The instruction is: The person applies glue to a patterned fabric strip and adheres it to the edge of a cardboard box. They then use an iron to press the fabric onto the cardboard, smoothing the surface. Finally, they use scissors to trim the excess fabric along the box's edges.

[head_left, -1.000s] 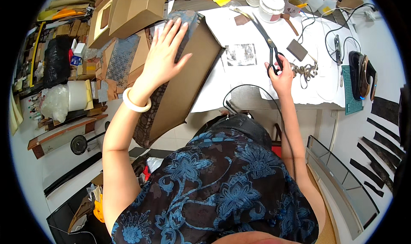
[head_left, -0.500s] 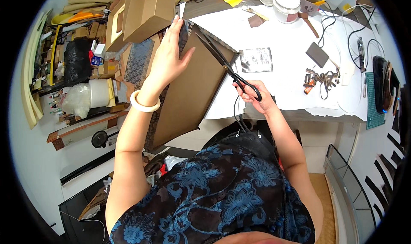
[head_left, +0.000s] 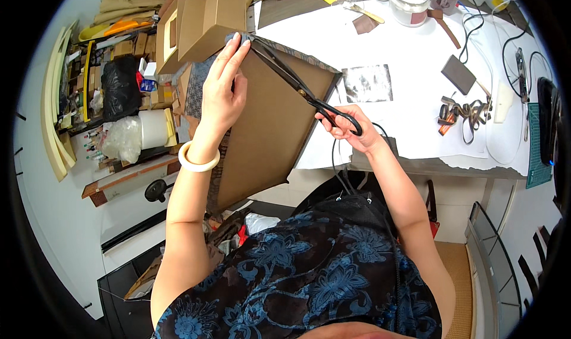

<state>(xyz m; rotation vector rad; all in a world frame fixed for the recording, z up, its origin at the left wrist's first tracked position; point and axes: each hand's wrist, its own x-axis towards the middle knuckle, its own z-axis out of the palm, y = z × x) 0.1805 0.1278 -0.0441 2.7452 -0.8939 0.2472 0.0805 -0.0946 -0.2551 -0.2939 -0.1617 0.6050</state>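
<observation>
The brown board [head_left: 267, 125] is held up off the white worktop [head_left: 410, 59], its lower edge hanging free over the lap. The left hand [head_left: 223, 92] pinches its top corner; the fingers behind the board are hidden. The right hand [head_left: 348, 125] is closed in the handles of black scissors [head_left: 297, 86], the blades running along the board's patterned-fabric upper edge.
</observation>
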